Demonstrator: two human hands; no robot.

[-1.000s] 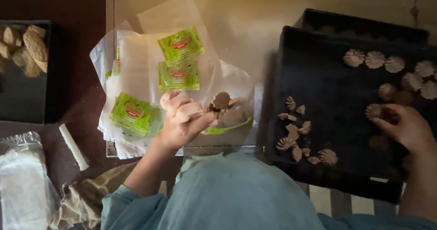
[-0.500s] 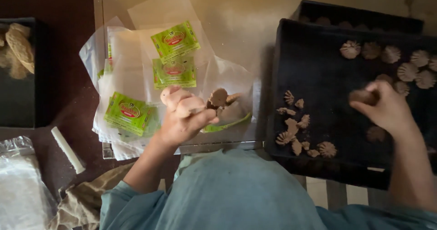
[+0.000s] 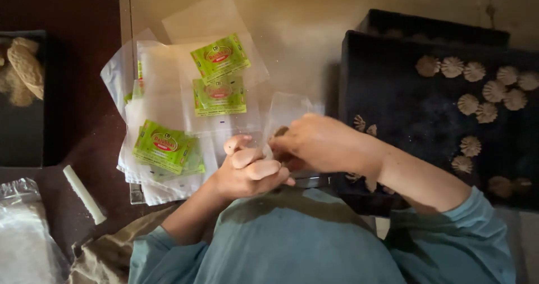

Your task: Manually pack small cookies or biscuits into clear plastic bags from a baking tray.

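Three green-labelled packets (image 3: 220, 57) lie on the plastic stack at left; the left hand (image 3: 250, 174) and right hand (image 3: 317, 143) pinch a clear pouch (image 3: 286, 111), contents hidden; about ten shell-shaped biscuits (image 3: 485, 90) dot the black tray (image 3: 404, 110).

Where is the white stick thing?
In the head view, the white stick lies at the lower left on the dark table, beside the stack of clear bags with green labels.

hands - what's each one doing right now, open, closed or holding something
Left hand: fingers curled shut, gripping the clear bag.
Right hand: closed at the bag's mouth; contents cannot be told.
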